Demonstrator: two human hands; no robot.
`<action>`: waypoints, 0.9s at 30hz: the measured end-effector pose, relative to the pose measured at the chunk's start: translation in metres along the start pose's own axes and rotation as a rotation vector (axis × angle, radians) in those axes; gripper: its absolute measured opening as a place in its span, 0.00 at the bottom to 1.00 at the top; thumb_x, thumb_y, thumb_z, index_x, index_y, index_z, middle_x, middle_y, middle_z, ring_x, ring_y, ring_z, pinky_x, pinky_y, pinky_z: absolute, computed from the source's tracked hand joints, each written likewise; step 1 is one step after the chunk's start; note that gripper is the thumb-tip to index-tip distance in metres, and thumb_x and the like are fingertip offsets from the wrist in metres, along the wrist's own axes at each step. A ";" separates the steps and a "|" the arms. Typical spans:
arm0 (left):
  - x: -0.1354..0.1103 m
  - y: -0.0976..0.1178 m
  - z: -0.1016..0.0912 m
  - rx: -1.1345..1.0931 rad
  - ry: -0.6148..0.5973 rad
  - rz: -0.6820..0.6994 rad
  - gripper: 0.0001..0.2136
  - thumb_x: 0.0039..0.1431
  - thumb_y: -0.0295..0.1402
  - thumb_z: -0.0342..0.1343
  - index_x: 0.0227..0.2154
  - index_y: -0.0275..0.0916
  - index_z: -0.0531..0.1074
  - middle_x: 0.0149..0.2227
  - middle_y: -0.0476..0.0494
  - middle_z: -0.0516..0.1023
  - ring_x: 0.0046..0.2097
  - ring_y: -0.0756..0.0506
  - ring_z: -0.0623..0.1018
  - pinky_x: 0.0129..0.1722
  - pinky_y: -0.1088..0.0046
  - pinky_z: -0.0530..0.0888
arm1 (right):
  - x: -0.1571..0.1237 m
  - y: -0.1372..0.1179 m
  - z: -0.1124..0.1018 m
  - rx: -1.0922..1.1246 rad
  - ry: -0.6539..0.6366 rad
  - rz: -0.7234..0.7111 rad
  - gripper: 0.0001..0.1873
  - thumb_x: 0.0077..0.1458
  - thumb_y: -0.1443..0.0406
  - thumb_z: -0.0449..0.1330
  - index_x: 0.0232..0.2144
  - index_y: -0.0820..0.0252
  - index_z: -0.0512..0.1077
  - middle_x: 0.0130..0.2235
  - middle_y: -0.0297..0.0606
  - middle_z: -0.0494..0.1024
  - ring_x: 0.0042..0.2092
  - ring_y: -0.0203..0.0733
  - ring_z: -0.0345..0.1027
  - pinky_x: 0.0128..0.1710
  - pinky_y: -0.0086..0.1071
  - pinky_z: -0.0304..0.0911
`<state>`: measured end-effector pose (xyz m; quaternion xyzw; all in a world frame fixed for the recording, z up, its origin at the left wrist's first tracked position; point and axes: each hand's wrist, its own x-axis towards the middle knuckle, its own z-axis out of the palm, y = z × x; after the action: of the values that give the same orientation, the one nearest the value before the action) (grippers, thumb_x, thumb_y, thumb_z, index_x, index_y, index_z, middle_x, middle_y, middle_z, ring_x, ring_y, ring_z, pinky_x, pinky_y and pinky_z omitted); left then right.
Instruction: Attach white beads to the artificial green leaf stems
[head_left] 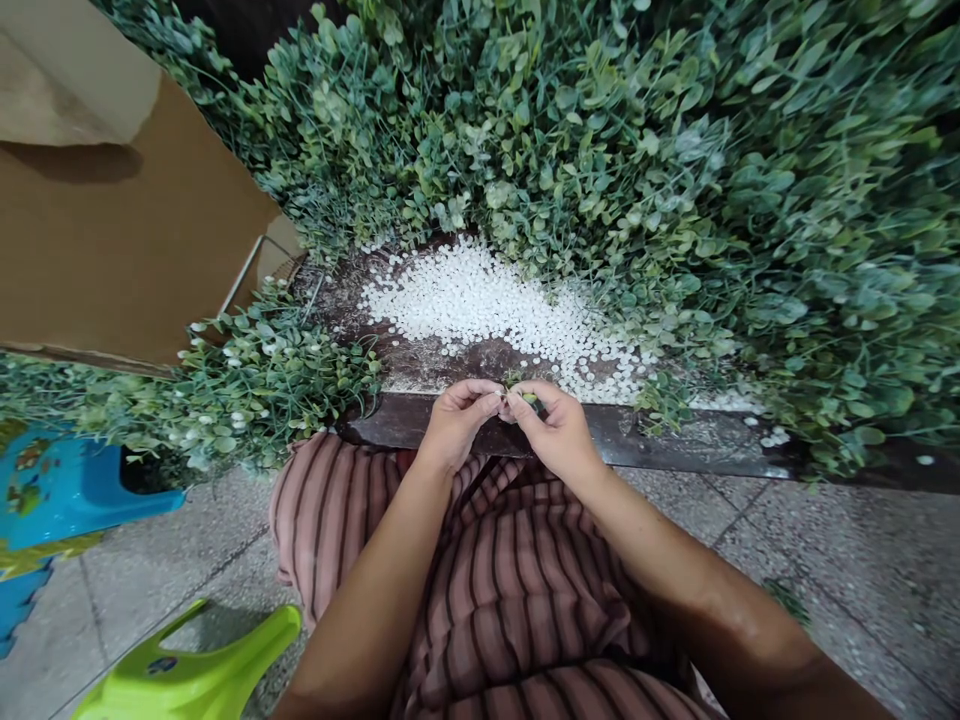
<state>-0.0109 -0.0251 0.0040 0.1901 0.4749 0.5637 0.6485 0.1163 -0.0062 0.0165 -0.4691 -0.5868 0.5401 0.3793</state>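
Note:
My left hand [459,420] and my right hand [556,428] meet fingertip to fingertip above the dark table's front edge. Thumb and forefinger are pinched on each side. A small green leafy sprig [529,399] shows at my right fingertips, its leaves poking out behind them. Between my left thumb and forefinger is something tiny, mostly hidden by the fingers. Just beyond the hands lies a spread heap of small white bead-like pieces [480,300] on the dark table [480,358].
Piles of green leafy sprigs [600,130] cover the back and right. Another bunch, some white-tipped [255,375], lies left beside a cardboard box [127,250]. On the tiled floor stand a lime-green stool [187,670] and a blue stool [82,490].

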 end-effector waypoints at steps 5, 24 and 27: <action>0.000 0.000 0.000 0.011 -0.018 0.011 0.10 0.35 0.33 0.67 0.23 0.37 0.74 0.21 0.51 0.74 0.25 0.53 0.72 0.32 0.75 0.69 | -0.001 -0.001 -0.001 -0.013 -0.004 -0.020 0.09 0.52 0.62 0.54 0.23 0.60 0.67 0.26 0.36 0.71 0.30 0.37 0.65 0.34 0.32 0.61; 0.004 -0.001 -0.001 0.084 0.006 0.030 0.11 0.30 0.33 0.69 0.18 0.36 0.74 0.22 0.50 0.75 0.25 0.53 0.72 0.31 0.75 0.69 | -0.002 0.000 -0.001 -0.099 -0.009 -0.021 0.10 0.51 0.63 0.54 0.20 0.59 0.67 0.24 0.35 0.72 0.29 0.37 0.65 0.32 0.31 0.61; 0.003 -0.001 -0.001 0.076 -0.013 0.046 0.11 0.30 0.32 0.69 0.18 0.36 0.74 0.22 0.51 0.75 0.25 0.54 0.72 0.30 0.75 0.69 | -0.002 0.001 0.000 -0.096 -0.009 -0.029 0.11 0.51 0.63 0.53 0.20 0.60 0.67 0.24 0.35 0.71 0.28 0.37 0.65 0.32 0.31 0.61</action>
<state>-0.0114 -0.0225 0.0014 0.2293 0.4873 0.5585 0.6309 0.1171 -0.0085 0.0160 -0.4758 -0.6204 0.5078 0.3617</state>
